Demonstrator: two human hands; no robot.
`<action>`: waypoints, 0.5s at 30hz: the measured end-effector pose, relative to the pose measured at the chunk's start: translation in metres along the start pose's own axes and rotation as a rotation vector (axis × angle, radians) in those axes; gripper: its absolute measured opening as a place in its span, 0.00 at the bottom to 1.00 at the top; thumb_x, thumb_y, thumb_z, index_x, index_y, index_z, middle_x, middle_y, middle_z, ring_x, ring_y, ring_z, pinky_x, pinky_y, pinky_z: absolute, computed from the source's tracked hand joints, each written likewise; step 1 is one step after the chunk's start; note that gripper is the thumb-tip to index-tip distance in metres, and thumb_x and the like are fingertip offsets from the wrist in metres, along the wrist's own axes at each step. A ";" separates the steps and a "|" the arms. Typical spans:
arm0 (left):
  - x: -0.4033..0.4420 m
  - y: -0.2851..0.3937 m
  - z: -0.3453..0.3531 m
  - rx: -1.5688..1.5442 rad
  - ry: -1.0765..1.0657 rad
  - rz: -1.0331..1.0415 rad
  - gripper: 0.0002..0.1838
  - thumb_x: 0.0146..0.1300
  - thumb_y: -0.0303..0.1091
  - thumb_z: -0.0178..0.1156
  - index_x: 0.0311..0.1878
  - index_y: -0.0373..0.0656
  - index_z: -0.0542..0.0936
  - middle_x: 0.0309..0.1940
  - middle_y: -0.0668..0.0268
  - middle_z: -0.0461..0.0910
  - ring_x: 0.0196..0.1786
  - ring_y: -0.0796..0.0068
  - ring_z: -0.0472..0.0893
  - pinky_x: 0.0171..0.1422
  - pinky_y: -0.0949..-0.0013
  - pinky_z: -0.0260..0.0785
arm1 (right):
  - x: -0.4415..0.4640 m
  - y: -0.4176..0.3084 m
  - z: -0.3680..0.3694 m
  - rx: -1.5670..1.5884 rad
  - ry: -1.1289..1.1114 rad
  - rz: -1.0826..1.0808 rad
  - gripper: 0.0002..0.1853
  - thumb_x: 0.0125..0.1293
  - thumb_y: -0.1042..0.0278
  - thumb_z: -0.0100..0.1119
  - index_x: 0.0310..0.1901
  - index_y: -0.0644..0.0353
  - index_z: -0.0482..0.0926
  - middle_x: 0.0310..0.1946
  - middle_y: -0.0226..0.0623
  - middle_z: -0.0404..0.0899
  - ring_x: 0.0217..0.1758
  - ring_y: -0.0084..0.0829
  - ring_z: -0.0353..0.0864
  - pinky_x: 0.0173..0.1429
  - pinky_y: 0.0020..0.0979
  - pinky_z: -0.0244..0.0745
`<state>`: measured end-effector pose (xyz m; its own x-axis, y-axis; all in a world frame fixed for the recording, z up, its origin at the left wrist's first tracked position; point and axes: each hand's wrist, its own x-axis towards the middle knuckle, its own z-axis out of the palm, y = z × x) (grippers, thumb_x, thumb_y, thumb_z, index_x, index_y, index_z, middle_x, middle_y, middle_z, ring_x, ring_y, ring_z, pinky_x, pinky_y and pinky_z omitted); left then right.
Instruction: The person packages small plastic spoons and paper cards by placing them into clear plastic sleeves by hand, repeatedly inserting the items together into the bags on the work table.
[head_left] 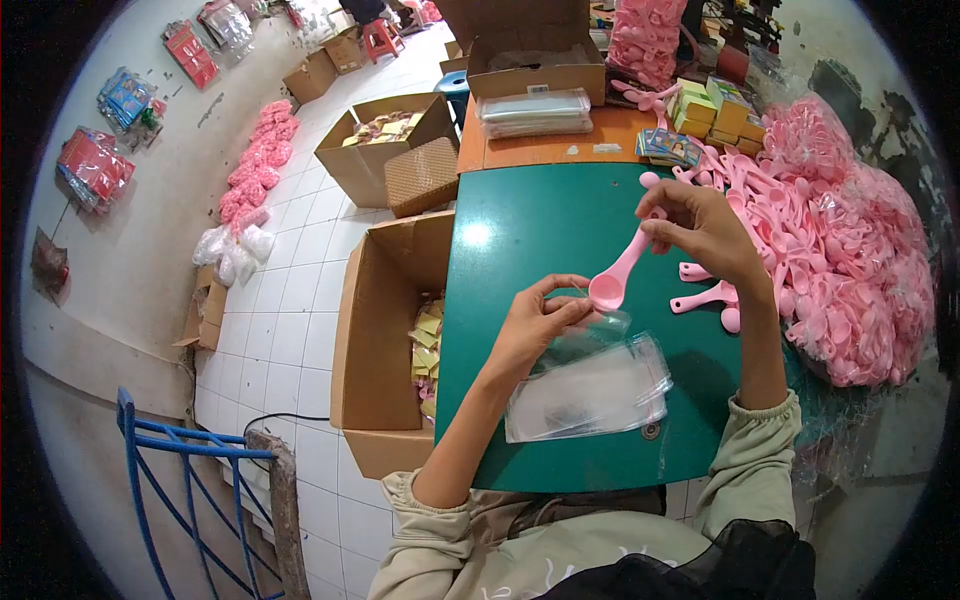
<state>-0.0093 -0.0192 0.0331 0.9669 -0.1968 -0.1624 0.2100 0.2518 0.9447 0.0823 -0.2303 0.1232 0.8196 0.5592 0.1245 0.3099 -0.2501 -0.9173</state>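
Note:
My right hand (698, 228) pinches the upper end of a pink measuring spoon (625, 265), its round bowl pointing down and to the left. My left hand (540, 322) is closed on a clear plastic bag (598, 330), which hangs just under the spoon's bowl. The bowl is at the left fingertips; whether it is inside the bag's mouth I cannot tell. Below the hands, a stack of clear plastic bags (585, 400) lies on the green table (520, 240). Loose pink spoons (705, 297) lie beside my right forearm.
A large heap of pink spoons (850, 250), partly in clear plastic, covers the right side. Small yellow boxes (710, 108) and flat packs (535, 112) sit at the back. Left of the table stands an open cardboard box (385, 280) with yellow-labelled packets; a blue metal railing (190, 445) is farther left.

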 end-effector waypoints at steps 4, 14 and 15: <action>0.000 0.001 -0.001 0.015 0.001 -0.010 0.18 0.63 0.32 0.59 0.54 0.37 0.71 0.37 0.61 0.82 0.41 0.79 0.82 0.41 0.80 0.72 | 0.001 0.000 0.007 -0.015 0.004 -0.025 0.06 0.60 0.75 0.59 0.38 0.67 0.75 0.27 0.29 0.74 0.29 0.19 0.78 0.34 0.21 0.74; 0.003 -0.005 -0.005 0.015 0.012 0.020 0.20 0.63 0.35 0.59 0.55 0.37 0.71 0.40 0.60 0.82 0.42 0.77 0.81 0.44 0.76 0.74 | 0.005 0.007 0.022 0.002 -0.065 -0.059 0.08 0.60 0.74 0.59 0.39 0.66 0.74 0.24 0.31 0.76 0.27 0.19 0.77 0.32 0.21 0.73; 0.004 -0.006 -0.004 -0.001 0.016 0.038 0.20 0.64 0.35 0.58 0.55 0.36 0.70 0.40 0.60 0.81 0.42 0.76 0.81 0.44 0.76 0.75 | 0.005 0.010 0.023 0.020 -0.088 -0.063 0.08 0.60 0.74 0.60 0.40 0.66 0.74 0.24 0.31 0.76 0.27 0.19 0.77 0.32 0.21 0.73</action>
<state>-0.0066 -0.0173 0.0251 0.9764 -0.1716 -0.1314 0.1735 0.2598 0.9500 0.0786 -0.2114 0.1055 0.7531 0.6407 0.1491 0.3490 -0.1969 -0.9162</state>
